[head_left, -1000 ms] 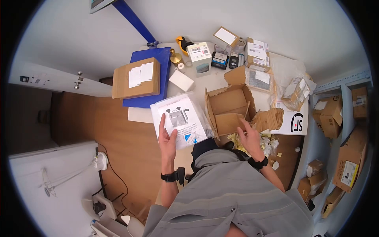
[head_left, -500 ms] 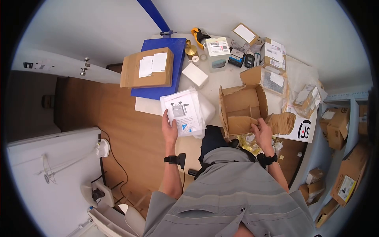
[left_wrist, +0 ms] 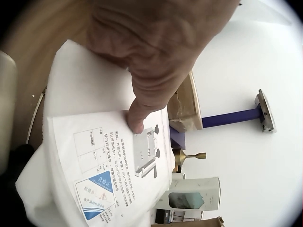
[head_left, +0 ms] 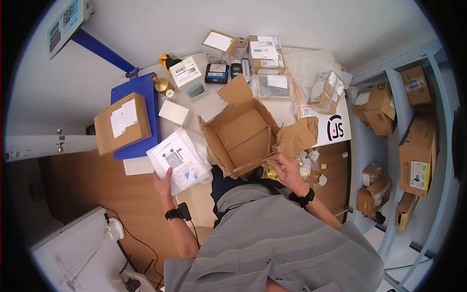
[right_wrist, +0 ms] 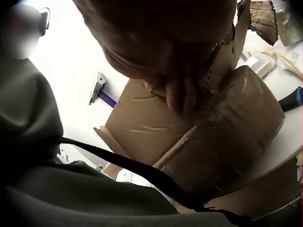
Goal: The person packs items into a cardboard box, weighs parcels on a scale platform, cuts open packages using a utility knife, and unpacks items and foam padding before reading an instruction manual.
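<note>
My left hand (head_left: 164,185) grips the near left edge of a white foam-wrapped packet with a printed sheet (head_left: 179,163) on top; its thumb presses the paper. In the left wrist view the thumb of the left hand (left_wrist: 156,52) lies beside the printed picture on the sheet (left_wrist: 102,142). An open, torn cardboard box (head_left: 243,131) stands at the table's front edge, tilted, its inside bare. My right hand (head_left: 288,173) pinches the box's near right rim. Seen from the right wrist, the fingers of the right hand (right_wrist: 175,61) curl over the edge of the cardboard (right_wrist: 151,123).
A taped carton (head_left: 122,122) lies on a blue platform (head_left: 154,141) at the left. Behind are a white box (head_left: 175,113), a brass weight (head_left: 162,84), black devices (head_left: 217,73) and labelled parcels (head_left: 265,53). Blue shelves with cartons (head_left: 419,155) stand right; crumpled packing (head_left: 307,163) lies below.
The head view has swung to the right. The right hand has gone from the box's inner flap to its near rim, and the box has turned. The left hand keeps the packet, now tilted.
</note>
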Demonstrator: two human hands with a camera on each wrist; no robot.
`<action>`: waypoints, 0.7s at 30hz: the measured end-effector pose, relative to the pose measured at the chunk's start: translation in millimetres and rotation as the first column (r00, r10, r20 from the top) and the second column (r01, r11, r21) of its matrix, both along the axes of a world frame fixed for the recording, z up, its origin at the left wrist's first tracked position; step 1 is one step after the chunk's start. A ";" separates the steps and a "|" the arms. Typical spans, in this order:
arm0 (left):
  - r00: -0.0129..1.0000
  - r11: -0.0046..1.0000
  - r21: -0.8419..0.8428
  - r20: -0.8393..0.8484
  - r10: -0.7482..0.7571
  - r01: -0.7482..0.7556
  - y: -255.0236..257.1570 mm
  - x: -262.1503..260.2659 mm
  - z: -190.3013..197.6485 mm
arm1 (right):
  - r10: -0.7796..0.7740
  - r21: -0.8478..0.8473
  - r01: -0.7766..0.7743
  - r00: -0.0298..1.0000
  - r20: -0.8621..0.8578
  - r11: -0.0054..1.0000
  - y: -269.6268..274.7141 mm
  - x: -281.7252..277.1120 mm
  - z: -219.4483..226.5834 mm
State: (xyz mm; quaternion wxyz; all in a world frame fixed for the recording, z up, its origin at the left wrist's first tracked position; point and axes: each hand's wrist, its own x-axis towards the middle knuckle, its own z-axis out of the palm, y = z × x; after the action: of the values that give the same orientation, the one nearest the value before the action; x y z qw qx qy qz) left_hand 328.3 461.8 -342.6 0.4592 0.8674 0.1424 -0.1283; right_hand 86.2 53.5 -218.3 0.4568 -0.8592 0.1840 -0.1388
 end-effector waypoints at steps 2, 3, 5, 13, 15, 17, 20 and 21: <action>0.999 0.999 -0.039 -0.036 0.002 -0.003 -1.7 0.0 -1.5 | 0.017 -0.044 -0.016 1.000 0.015 0.999 1.3 -7.3 11.9; 0.998 0.997 -0.074 -0.060 0.024 -0.028 -6.1 0.5 1.1 | 0.051 -0.087 -0.048 0.998 0.032 0.995 1.2 -11.5 17.8; 0.992 0.994 -0.100 -0.118 0.040 -0.052 -18.1 -0.6 4.3 | 0.106 -0.160 -0.100 0.994 0.033 0.982 -0.2 -22.7 20.9; 0.997 0.995 0.079 0.042 0.060 -0.063 -16.6 -3.0 12.6 | 0.033 -0.161 -0.007 0.987 0.159 0.987 -6.5 -54.0 52.8; 0.988 0.979 0.202 0.148 -0.046 0.015 -26.6 -2.2 26.5 | -0.014 -0.157 0.037 0.989 0.145 0.987 -7.6 -57.3 65.1; 0.963 0.981 0.189 0.254 -0.093 0.044 -32.6 -2.6 39.1 | -0.064 -0.116 0.094 0.969 0.237 0.989 -11.4 -51.9 73.3; 0.844 0.975 -0.037 0.509 -0.170 0.219 -92.7 -26.1 134.4 | -0.133 0.064 0.120 0.958 0.256 0.991 -20.6 -45.0 76.6; 0.775 0.942 -0.062 0.588 -0.232 0.329 -120.3 -39.0 173.0 | -0.139 0.062 0.127 0.956 0.260 0.990 -24.7 -43.2 81.0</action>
State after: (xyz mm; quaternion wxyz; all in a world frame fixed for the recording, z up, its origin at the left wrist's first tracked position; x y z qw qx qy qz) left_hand 289.3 341.4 -169.6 0.5248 0.8367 -0.1445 0.0602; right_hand 43.1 28.8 -137.2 0.4859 -0.8083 0.1820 -0.2782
